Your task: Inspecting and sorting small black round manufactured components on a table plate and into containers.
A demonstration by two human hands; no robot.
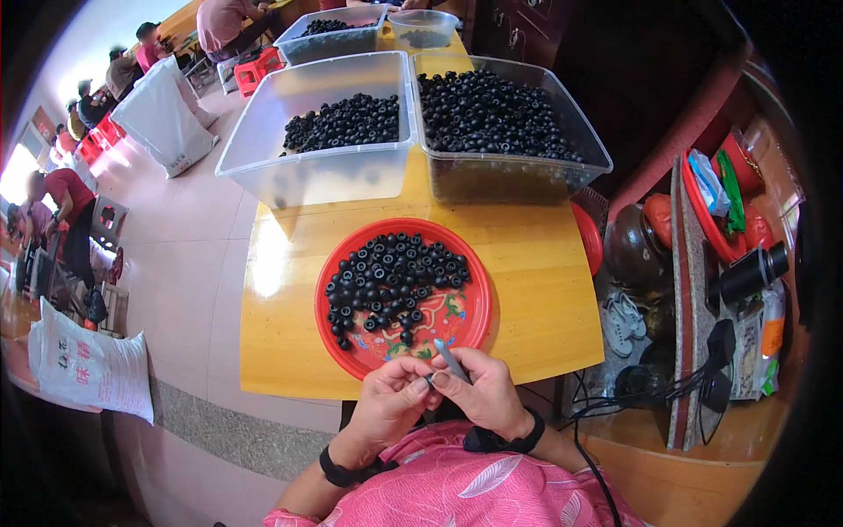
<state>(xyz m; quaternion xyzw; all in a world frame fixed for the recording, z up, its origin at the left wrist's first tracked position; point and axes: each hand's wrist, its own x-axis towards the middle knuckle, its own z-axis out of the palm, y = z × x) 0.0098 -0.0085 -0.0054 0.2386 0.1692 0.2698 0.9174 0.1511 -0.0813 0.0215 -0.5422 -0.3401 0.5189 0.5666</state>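
Note:
My left hand point(391, 404) is closed, pinching a small black piece point(429, 380) that its fingers mostly hide. Against it, my right hand point(481, 393) grips a slim grey stick-like tool point(450, 358); the tool's working end is hidden by the fingers. Both hands meet just past the table's near edge, in front of a round red tray point(482, 303) with a printed floral bottom. Heaped in the tray are many round black pieces with holes point(386, 272), mostly toward its far and left sides.
Behind the tray stand two clear plastic bins, the left one point(255, 140) and the right one point(518, 160), both holding black pieces. A woven white sack point(92, 364) sits on the floor at left. Cables point(615, 400) hang at right near a shelf. People sit in the background.

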